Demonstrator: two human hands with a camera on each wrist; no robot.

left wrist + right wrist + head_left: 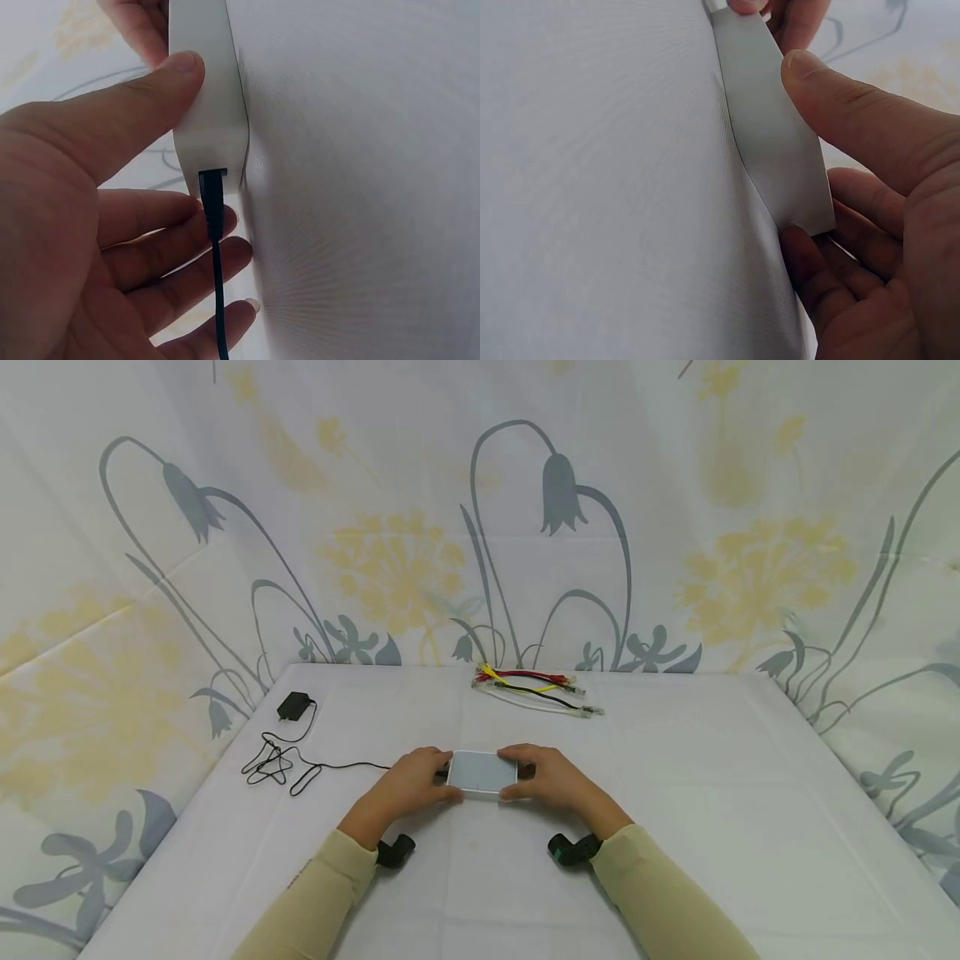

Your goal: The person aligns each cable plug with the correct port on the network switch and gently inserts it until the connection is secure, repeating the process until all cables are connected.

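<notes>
A small flat white electronic box point(482, 770), with a pale grey top, lies on the white tabletop between both hands. My left hand point(414, 783) holds its left end, thumb on the near side and fingers round the far side. A black power plug point(213, 191) sits in the socket on that end, its cord running down past the fingers. At the other end my right hand point(553, 785) grips the box, with its thumb point(814, 75) along the near side and a fingertip at the bottom corner.
The cord point(277, 756) lies in loose loops on the left and leads to a black power adapter point(295, 706). Several short red, yellow, black and white network cables point(534, 687) lie at the back middle. A flower-patterned curtain point(405, 468) hangs behind the table.
</notes>
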